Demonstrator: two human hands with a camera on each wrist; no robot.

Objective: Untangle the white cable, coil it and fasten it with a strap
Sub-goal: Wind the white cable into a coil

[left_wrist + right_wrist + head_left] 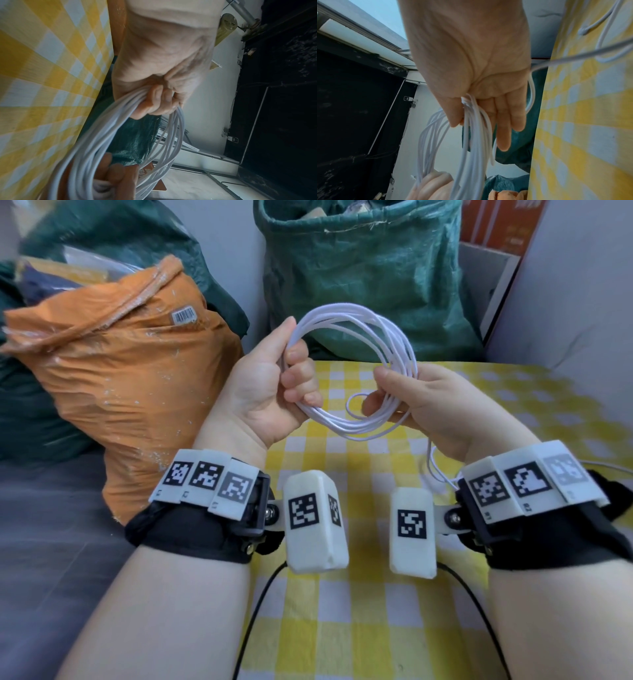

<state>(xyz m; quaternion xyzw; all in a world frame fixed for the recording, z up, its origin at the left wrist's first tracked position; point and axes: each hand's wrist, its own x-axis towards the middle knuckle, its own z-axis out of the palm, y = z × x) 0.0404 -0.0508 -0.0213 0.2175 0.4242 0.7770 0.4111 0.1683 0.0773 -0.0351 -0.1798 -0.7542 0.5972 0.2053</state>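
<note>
My left hand point(263, 392) grips one side of the coiled white cable point(359, 378), fingers point(301, 374) curled round it. My right hand point(435, 409) pinches the opposite side above the checked worktop point(342, 611).

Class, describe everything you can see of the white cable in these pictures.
The cable is thin, white, smooth and round, likely plastic-sheathed. It is wound into several loose round loops held up above the checked cloth. The left hand grips the loops on one side; the right hand pinches the other side. A loose length hangs below the right hand toward the cloth. No strap is visible on it.
</note>
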